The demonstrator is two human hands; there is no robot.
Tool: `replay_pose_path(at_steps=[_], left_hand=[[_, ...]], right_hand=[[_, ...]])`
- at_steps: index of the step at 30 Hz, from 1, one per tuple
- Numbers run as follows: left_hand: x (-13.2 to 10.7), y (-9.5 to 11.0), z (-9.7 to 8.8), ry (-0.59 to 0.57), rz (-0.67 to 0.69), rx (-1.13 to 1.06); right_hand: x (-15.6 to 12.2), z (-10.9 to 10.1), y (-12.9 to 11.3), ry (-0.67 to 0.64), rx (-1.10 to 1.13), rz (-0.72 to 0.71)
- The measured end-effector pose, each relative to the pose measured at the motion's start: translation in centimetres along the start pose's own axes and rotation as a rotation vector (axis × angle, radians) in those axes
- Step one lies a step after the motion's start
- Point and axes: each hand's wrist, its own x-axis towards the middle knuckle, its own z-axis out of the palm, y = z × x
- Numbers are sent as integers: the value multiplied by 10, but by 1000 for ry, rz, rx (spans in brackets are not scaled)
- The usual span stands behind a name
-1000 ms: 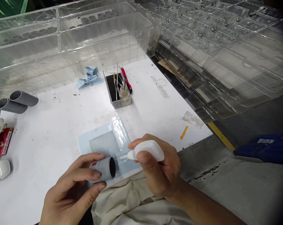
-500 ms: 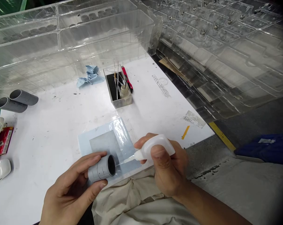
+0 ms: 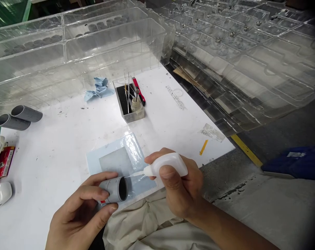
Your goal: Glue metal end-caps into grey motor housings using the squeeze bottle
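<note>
From the head camera, the left hand (image 3: 79, 211) lies at the near edge of the white table (image 3: 63, 146). Its thumb and fingers are wrapped round a short grey pipe fitting (image 3: 113, 189), which lies on its side with the open mouth facing right. The right hand (image 3: 182, 196) is closed round a white squeeze bottle (image 3: 166, 165). The bottle's thin nozzle points left, and the tip sits just at the rim of the fitting's mouth. I cannot tell whether the tip touches it.

Fitting and nozzle are both over the near part of a pale blue mat (image 3: 113, 156) under shiny clear film. Farther back stands a small clear box (image 3: 128, 104) holding tweezers and a little bottle. A red knife (image 3: 139, 91) lies just right of the box, and a crumpled blue cloth (image 3: 99, 88) lies to its left. Two grey pipes (image 3: 18, 117) lie at the far left, and clear plastic trays (image 3: 95, 41) are stacked along the far side.
</note>
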Motion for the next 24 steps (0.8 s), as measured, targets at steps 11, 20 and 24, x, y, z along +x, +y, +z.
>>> replay_pose_path(at_steps=[11, 20, 24], left_hand=[[0, 1, 2, 0, 15, 4], [0, 1, 1, 14, 26, -10], [0, 1, 2, 10, 34, -14]], right_hand=[[6, 4, -6, 1, -62, -6], [6, 3, -5, -19, -77, -15], [6, 1, -6, -49, -98, 8]])
